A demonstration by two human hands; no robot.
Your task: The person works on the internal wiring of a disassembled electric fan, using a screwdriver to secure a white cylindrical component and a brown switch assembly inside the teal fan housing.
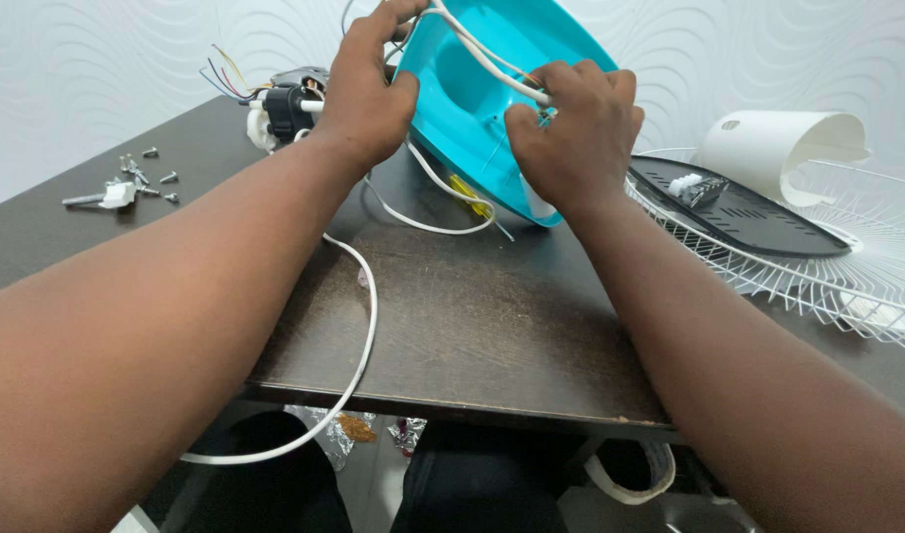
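Two forearms reach far: one turquoise shell [472, 109], tilted on the table [472, 326], is clasped by the left hand [366, 94]; one white cord [487, 61] is pinched by the right hand [576, 128].

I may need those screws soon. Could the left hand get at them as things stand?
Probably yes: the screws lie in the open, nothing between. But the left hand grips the teal shell and must let go first.

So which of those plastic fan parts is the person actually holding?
The turquoise shell, tilted up between both hands. The white cover and the black plate lie untouched to the right by the wire grille.
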